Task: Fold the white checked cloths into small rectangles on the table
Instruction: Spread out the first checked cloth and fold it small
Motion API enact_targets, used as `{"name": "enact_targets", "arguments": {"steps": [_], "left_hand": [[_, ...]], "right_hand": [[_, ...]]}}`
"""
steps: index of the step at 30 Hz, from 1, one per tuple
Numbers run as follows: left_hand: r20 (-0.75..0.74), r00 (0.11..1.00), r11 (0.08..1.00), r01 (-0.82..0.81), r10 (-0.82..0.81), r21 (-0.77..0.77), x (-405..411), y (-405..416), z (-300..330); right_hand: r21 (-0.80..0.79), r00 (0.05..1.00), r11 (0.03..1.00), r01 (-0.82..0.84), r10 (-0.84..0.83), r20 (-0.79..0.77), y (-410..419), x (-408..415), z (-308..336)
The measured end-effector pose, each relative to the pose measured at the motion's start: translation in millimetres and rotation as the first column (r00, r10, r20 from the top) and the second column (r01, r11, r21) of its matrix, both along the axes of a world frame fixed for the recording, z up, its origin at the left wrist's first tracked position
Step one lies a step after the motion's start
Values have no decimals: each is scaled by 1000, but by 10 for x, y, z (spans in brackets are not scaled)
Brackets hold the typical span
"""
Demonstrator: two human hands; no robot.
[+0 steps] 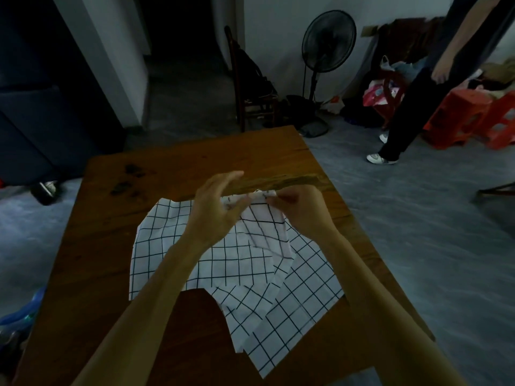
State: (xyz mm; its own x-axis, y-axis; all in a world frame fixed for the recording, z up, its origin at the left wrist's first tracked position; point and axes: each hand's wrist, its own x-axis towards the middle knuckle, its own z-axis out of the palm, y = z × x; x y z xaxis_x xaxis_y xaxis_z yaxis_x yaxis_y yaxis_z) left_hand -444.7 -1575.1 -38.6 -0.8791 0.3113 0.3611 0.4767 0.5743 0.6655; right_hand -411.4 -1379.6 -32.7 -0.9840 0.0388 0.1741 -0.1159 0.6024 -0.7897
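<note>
White cloths with a black check pattern (231, 268) lie spread and overlapping on the brown wooden table (117, 224), one reaching the table's near right edge. Both hands meet over the far edge of the cloth. My right hand (298, 210) pinches a raised corner of the top cloth between thumb and fingers. My left hand (217, 207) is beside it, thumb and fingertips touching the same lifted fold while the other fingers stretch forward. The lifted part hangs in a loose flap below the hands.
A person in dark trousers (412, 107) stands at the far right on the grey floor. Behind the table are a wooden chair (250, 87), a standing fan (326, 45) and red plastic stools (473, 118). Blue objects (25, 310) lie left of the table.
</note>
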Motion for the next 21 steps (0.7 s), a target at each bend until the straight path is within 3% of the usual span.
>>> {"name": "enact_targets", "arguments": {"steps": [3,6,9,15,21], "left_hand": [[-71,982,966,156,-174,-208,-46,136,167],[-68,977,965,185,-201,-186,-76,144,205],[-157,963,969,198,-221,-149,-53,122,214],[-149,988,994,63,-49,93,-41,30,226],[-156,984,990,-64,83,124,-140,-153,146]], "right_hand": [[170,993,982,-82,94,-66,-93,-21,40],[224,992,970,-99,112,-50,-138,-30,84],[203,989,972,-116,131,-62,-154,-12,94],[197,991,972,-129,136,-20,-89,64,-12],[213,992,969,-125,123,21,124,194,-327]]}}
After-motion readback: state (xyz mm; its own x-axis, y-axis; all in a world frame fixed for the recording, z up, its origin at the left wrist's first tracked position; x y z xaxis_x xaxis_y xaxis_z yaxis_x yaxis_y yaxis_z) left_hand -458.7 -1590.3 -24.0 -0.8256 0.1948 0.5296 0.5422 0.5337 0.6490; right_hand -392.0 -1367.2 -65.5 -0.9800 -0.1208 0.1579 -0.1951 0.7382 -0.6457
